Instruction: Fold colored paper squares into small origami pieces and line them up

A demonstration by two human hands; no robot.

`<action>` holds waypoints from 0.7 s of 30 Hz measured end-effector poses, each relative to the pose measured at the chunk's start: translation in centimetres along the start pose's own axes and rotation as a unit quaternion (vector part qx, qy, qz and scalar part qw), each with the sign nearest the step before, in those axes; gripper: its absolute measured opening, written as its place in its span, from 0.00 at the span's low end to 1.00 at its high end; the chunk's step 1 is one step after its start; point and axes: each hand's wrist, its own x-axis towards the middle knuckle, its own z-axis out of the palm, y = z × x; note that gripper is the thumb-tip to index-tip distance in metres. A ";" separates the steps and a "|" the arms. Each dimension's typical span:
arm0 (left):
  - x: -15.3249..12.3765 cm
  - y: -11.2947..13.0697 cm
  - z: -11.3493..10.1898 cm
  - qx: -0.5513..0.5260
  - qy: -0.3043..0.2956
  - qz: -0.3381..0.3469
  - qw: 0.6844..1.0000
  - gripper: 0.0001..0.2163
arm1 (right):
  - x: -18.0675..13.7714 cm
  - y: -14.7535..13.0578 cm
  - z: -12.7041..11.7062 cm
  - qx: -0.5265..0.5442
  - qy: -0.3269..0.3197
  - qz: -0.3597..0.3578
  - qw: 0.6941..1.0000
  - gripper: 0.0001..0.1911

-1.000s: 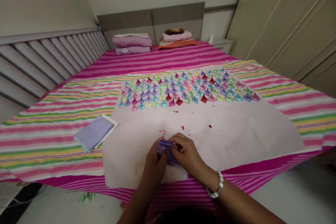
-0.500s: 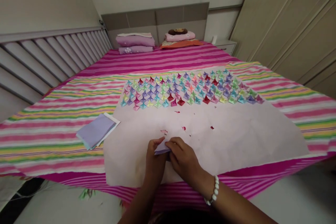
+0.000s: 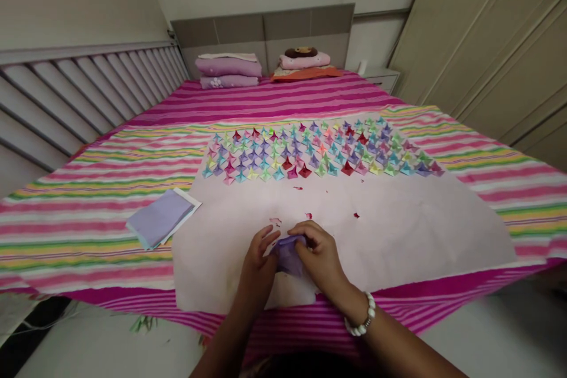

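Note:
Between my two hands is a sheet of purple paper [image 3: 290,255], partly folded and a little blurred. My right hand [image 3: 319,254] pinches its right and upper edge between thumb and fingers. On the other side, my left hand [image 3: 261,254] grips the left edge with the thumb, its fingers raised and slightly curled. Both hands are above the near part of a large pale paper sheet [image 3: 398,236]. Small red paper scraps [image 3: 309,215] lie just beyond my fingers. Rows of small folded paper pieces [image 3: 292,172] in many colours cover the far half of the sheet.
A stack of purple, white and blue paper [image 3: 162,218] lies at the left, overlapping the sheet's edge. Beneath is a bed with a striped cover [image 3: 88,207]. Folded bedding [image 3: 230,68] sits by the headboard [image 3: 305,23]. A slatted rail [image 3: 110,88] runs along the left.
The purple paper has turned from a narrow folded shape to a wider face towards me. My right hand has shifted slightly right, and my left fingers have lifted and spread.

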 end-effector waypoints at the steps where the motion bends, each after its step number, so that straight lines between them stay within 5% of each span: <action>1: 0.0 0.1 -0.1 0.010 -0.005 0.004 1.000 0.24 | 0.1 0.2 -0.1 0.026 -0.001 0.031 0.999 0.15; 7: -0.2 1.6 -0.3 0.048 -0.041 0.000 0.998 0.20 | 0.5 0.3 -0.4 0.171 -0.023 0.234 0.957 0.08; 13: -0.4 2.0 -1.3 0.006 -0.176 0.004 0.984 0.31 | 0.9 0.2 -1.0 0.209 -0.010 0.265 0.941 0.06; 21: -0.3 1.7 -1.0 0.109 -0.025 0.034 0.993 0.10 | 0.6 -0.1 -1.1 0.271 -0.082 0.266 0.921 0.08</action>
